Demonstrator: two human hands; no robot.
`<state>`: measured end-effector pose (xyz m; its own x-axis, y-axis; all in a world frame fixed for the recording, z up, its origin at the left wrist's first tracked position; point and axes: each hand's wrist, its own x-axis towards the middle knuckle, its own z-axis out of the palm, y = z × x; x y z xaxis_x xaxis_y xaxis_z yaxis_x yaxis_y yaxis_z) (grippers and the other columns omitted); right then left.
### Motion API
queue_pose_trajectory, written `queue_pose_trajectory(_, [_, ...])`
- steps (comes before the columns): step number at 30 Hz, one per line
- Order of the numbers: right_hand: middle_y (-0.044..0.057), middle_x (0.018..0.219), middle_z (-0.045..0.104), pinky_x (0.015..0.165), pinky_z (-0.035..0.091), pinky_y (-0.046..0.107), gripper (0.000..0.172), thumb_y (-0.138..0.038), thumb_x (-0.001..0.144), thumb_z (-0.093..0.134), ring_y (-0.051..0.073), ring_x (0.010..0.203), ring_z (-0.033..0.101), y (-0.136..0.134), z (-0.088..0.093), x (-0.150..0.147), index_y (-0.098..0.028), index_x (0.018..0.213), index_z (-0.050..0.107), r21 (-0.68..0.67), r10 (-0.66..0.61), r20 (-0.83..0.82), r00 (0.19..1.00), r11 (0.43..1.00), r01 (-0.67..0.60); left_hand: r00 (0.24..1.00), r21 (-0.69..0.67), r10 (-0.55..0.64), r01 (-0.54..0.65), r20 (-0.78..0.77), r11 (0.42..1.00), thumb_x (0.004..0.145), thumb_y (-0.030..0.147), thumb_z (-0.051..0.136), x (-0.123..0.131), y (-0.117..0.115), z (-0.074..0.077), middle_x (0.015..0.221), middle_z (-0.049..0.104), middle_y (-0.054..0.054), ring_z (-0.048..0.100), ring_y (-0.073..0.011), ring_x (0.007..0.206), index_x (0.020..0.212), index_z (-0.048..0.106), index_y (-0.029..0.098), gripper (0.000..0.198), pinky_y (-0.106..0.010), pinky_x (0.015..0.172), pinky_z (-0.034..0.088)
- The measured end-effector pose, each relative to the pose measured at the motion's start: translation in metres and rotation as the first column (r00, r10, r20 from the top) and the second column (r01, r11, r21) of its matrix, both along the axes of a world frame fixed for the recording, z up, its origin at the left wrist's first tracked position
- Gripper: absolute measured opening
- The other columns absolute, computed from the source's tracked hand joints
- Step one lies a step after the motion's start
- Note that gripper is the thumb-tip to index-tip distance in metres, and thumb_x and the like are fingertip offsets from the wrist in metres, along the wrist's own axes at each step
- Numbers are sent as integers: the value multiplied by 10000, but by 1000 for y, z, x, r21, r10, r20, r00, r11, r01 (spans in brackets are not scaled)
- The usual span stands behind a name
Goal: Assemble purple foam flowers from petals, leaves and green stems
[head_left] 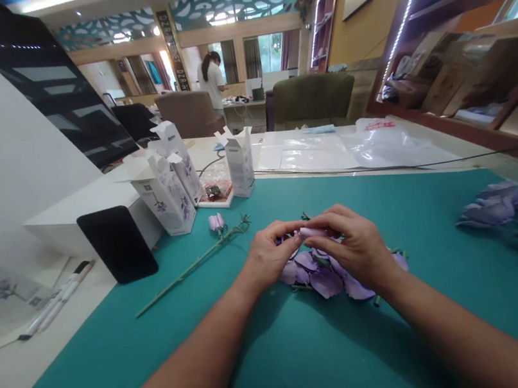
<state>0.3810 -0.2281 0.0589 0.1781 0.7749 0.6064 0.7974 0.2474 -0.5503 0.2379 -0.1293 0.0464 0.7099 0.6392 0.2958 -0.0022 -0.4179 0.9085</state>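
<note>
My left hand [267,256] and my right hand [359,249] meet over the green mat. Between their fingertips is a small pale purple flower piece [312,232], pinched from both sides; its exact shape is partly covered by my fingers. Below them lies a heap of loose purple petals [327,283] with a few green bits among them. Left of the hands, a long green stem [187,271] rests slantwise on the mat, and a small lilac bud [216,223] lies beside its upper end.
Purple artificial roses [499,208] lie at the right. At the back left stand open printed boxes [167,198], a black tablet-like panel [118,244] and a small tray [215,195]. Markers [60,298] lie at the left edge. Clear plastic bags [311,154] lie behind the mat. A person [211,81] stands far back.
</note>
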Motion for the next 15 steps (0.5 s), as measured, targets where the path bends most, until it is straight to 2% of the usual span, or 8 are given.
queue_pose_trajectory(4, [42,787,589,637,470,278,165,-309,818,635,160,718,574,0,-1,-2,-198,917,705,40,-14,51,999,999,12,999,-108,-11,17,53,994,768,265,630,2,-3,-1,996,701,-83,615,-199,911,1034,704,150,299,-304,830,464])
queue_pose_trajectory(8, [42,811,590,626,471,266,158,-304,817,640,149,703,566,1,-3,-3,-193,910,703,58,-14,41,999,998,11,996,-247,31,-9,82,969,723,272,671,5,-6,-2,807,695,-59,596,-149,708,1005,711,126,320,-263,672,470])
queue_pose_trajectory(12, [40,832,603,604,470,250,126,-275,823,631,132,674,563,2,-6,-3,-190,894,690,67,-7,38,999,998,4,991,-373,56,-6,124,928,647,278,738,7,-8,-3,708,664,-28,561,-109,590,962,716,125,350,-245,607,467])
queue_pose_trajectory(15, [41,830,605,616,477,257,114,-263,821,631,138,689,572,2,-6,-2,-195,892,689,83,-9,45,999,997,5,986,-480,41,42,162,876,613,263,766,7,-9,-3,732,677,-37,586,-109,610,941,716,124,360,-250,635,486])
